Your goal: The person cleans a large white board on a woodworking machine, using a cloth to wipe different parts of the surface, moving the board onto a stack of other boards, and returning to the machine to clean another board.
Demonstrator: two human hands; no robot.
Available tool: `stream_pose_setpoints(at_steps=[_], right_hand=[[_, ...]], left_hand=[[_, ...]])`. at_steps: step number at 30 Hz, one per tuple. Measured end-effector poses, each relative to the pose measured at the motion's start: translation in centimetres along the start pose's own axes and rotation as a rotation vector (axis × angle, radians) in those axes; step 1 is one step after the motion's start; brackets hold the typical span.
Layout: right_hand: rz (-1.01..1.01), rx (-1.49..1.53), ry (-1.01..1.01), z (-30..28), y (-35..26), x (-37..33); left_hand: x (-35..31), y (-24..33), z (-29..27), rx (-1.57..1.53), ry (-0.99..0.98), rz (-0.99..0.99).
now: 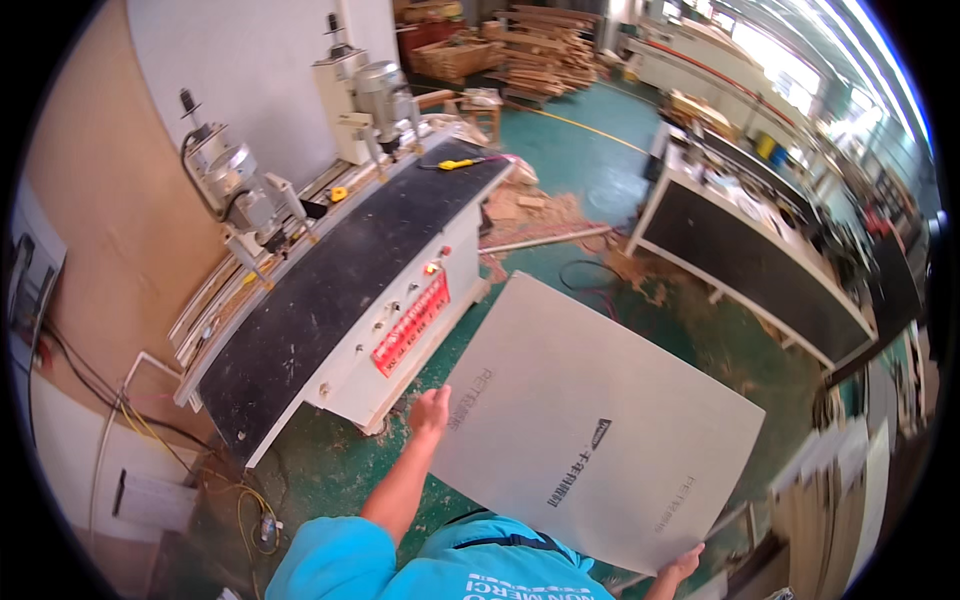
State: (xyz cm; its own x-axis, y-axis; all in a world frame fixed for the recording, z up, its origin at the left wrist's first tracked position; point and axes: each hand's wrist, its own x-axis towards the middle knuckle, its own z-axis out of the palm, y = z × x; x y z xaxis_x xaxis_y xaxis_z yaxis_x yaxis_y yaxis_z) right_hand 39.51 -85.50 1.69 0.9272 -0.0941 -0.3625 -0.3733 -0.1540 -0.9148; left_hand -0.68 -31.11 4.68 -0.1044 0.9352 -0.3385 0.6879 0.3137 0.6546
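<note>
Spanning both hands, the grey board (590, 420) was gripped on its left edge by the left hand (430, 412) and at its near right corner by the right hand (685, 565).

big grey panel (600, 430) held flat out front, left hand (430, 410) gripping its left edge, right hand (685, 565) on the near right corner. drilling machine (350, 290) with black top sits just left, sawdust (540, 210) on the green floor (590, 140).
</note>
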Motion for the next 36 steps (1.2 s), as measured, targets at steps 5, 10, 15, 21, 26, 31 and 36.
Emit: stream_pose_setpoints(at_steps=[5, 10, 15, 21, 26, 31, 36], right_hand=[[-0.146, -0.379, -0.095, 27.5, -9.9, 13.0], [-0.368, -1.043, -0.325, 56.2, -18.7, 8.7], [-0.557, -1.225, -0.482, 80.5, -18.0, 5.0], [-0.644, -1.243, -0.973, 102.9, -13.6, -1.5], [-0.930, -1.550, -1.364, 115.0, -13.5, -3.2], [-1.669, -1.361, -1.579, 129.7, -18.2, -9.3], [-2.342, -0.854, -1.469, 145.8, -18.6, -15.5]], left_hand=[[7.9, -0.5, 0.0, -0.105, 0.230, -0.268], [11.9, -9.0, -3.9, -0.202, 0.481, -0.550], [13.3, -14.6, -3.0, -0.571, 0.692, -0.816], [18.4, -16.6, -1.7, -0.782, 0.916, -0.736], [23.6, -18.1, -1.9, -0.421, 0.872, -0.853], [26.0, -10.5, -0.4, 0.052, 1.035, -1.004], [31.2, 5.8, 11.1, -0.497, 1.517, -1.303]])
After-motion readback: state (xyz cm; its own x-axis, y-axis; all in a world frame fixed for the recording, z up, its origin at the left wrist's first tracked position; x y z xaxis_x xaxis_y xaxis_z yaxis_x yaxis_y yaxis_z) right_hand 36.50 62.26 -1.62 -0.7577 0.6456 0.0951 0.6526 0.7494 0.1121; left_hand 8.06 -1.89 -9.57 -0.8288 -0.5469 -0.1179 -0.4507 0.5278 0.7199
